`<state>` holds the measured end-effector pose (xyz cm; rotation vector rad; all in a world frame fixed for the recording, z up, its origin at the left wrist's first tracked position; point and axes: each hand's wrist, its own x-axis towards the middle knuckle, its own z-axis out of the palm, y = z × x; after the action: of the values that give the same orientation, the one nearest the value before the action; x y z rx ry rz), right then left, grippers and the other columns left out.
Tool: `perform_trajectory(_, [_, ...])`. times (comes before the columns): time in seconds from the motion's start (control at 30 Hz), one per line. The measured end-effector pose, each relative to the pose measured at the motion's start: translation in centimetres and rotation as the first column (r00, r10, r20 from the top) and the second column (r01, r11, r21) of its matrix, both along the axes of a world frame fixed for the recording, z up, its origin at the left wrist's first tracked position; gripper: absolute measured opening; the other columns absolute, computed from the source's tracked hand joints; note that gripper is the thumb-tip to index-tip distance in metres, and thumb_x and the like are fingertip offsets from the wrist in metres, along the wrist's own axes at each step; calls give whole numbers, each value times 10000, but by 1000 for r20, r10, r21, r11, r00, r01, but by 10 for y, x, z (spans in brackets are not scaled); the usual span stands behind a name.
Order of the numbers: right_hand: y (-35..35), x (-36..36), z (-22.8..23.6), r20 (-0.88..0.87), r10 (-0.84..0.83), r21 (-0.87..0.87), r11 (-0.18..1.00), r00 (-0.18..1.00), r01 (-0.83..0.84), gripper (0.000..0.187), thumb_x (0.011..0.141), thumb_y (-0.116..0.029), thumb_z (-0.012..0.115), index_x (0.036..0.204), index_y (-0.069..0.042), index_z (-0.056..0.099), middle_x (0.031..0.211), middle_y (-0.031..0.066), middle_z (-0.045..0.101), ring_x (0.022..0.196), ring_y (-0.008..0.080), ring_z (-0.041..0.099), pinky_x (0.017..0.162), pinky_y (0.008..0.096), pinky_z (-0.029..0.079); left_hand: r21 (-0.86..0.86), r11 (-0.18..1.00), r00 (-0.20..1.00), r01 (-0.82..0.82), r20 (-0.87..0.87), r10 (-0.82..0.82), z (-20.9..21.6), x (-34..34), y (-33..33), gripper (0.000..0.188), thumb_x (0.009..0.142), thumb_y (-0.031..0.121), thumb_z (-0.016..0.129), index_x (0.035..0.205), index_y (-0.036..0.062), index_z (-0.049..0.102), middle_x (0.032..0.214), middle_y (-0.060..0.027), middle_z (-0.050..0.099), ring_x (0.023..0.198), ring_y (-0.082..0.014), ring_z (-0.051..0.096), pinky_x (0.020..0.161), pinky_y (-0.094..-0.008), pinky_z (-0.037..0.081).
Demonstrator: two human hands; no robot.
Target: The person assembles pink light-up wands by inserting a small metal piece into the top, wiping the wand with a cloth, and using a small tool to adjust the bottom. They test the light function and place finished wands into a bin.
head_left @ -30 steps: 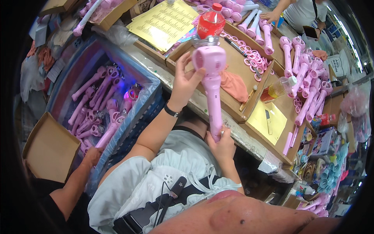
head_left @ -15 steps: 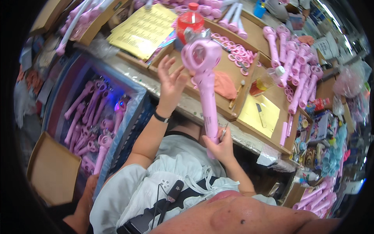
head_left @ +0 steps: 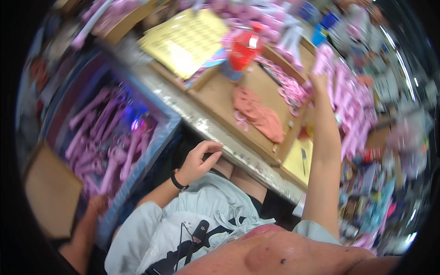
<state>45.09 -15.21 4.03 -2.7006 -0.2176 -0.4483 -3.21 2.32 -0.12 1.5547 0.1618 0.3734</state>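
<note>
My left hand [head_left: 201,160] hovers over my lap near the bench edge, fingers loosely bent, thumb apart, holding nothing. My right arm stretches far across the bench, and my right hand [head_left: 317,82] is at the near end of a pile of pink wands [head_left: 350,101]. Motion blur smears its fingers, so its grip does not show. Beside it lie pink plastic rings [head_left: 293,91] in a cardboard tray [head_left: 220,98]. A salmon-coloured cloth [head_left: 259,114] and a red-capped bottle with a red label [head_left: 245,48] are in that tray too.
At left, a blue-lined bin [head_left: 167,121] holds several pink wands, one glowing blue and red. Another person's hand [head_left: 98,204] rests at its near rim beside a cardboard flap [head_left: 50,188]. Yellow printed sheets [head_left: 183,41] lie on the bench; a knife [head_left: 304,161] lies on yellow paper.
My right hand has left my lap and reached to the wand pile; the wand it held upright is no longer seen there. My left hand has dropped toward my lap. The view has shifted.
</note>
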Motion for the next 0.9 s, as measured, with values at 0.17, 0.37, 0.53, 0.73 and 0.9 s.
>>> perform_trajectory(0.17, [10,-1,4,239,399,68,902,885,-425,474,866,-425,497,1071,-16,619,970,200,634,980,342,574,866,427,422,174,981,977,-90,-177,121,22,-64,41,207,874,139,596,1030,5,587,978,-116,611,904,-201,625,793,-302,486])
perform_trajectory(0.37, [40,-75,35,267,11,-316,946,964,77,542,911,-468,461,931,63,568,960,234,619,875,374,619,719,420,487,-187,937,916,-296,-333,223,37,-131,88,211,865,120,600,1043,8,588,961,-108,646,881,-181,628,782,-300,488])
perform_trajectory(0.53, [28,-195,55,64,383,-47,924,922,-381,444,979,-375,389,965,39,552,894,176,602,834,297,600,736,334,464,385,895,646,-227,-628,434,-66,-160,223,239,880,153,561,1037,-28,571,997,-140,640,887,-186,623,791,-298,488])
perform_trajectory(0.73, [-87,-278,45,10,277,188,943,961,-274,293,980,-237,430,994,20,568,841,105,596,817,199,587,732,301,456,601,650,280,465,-797,536,-196,-155,269,303,879,229,508,1061,-12,538,1089,-235,596,995,-387,581,837,-426,461])
perform_trajectory(0.9, [-186,-302,22,-194,-58,-76,996,979,44,307,940,-242,484,852,47,542,836,197,583,767,310,557,693,384,424,707,650,465,278,-691,553,-239,-140,258,339,881,242,501,1104,-14,514,1116,-233,587,1039,-390,565,858,-432,449])
